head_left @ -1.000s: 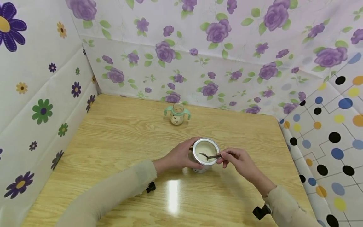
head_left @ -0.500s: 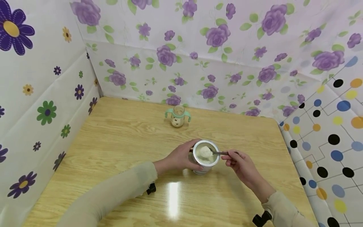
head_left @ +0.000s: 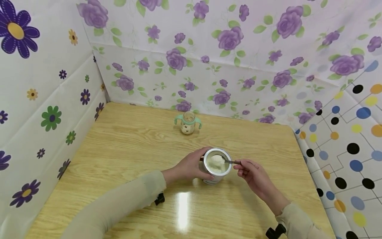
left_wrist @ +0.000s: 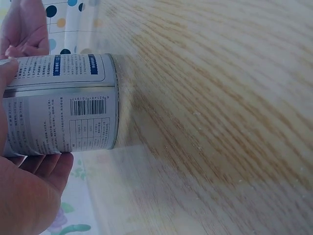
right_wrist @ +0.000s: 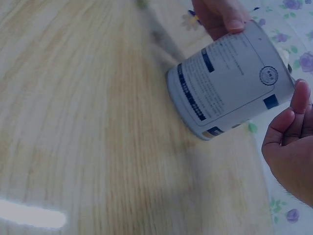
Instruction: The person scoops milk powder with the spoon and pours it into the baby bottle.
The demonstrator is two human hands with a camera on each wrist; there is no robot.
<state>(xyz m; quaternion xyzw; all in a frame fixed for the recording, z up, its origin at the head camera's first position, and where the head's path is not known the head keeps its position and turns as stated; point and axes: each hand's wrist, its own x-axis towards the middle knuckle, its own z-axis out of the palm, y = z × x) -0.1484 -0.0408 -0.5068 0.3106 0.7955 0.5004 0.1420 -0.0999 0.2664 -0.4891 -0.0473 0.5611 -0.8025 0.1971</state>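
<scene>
Work in hand: scooping white powder out of the tin (head_left: pixel 217 165) with a spoon (head_left: pixel 225 161); by my reading it is at an early-to-middle stage
Done so far: the tin stands open on the wooden table (head_left: pixel 125 149) and the spoon bowl carries a heaped mound of powder, level with the rim
Left to do: the loaded spoon has not left the tin; the small handled bottle (head_left: pixel 188 122) at the far edge stands open and apart from both hands, and whether it holds any powder cannot be told
Left hand (head_left: pixel 188 166): wrapped round the side of the tin, fingers curled along the printed label, thumb on the near side; the left wrist view shows the fingers (left_wrist: pixel 41 171) under the label, pressed to it
Right hand (head_left: pixel 253 172): fingertips pinched together on the end of the spoon handle, the other fingers curled in loosely; nothing else in its grip
Tin position: near the middle of the table, between the two hands, upright on its base, touching the tabletop
Spoon position: handle reaching over the right side of the rim, bowl inside the tin mouth
Bottle position: well apart from the tin, just before the flowered back wall (head_left: pixel 238 49)
</scene>
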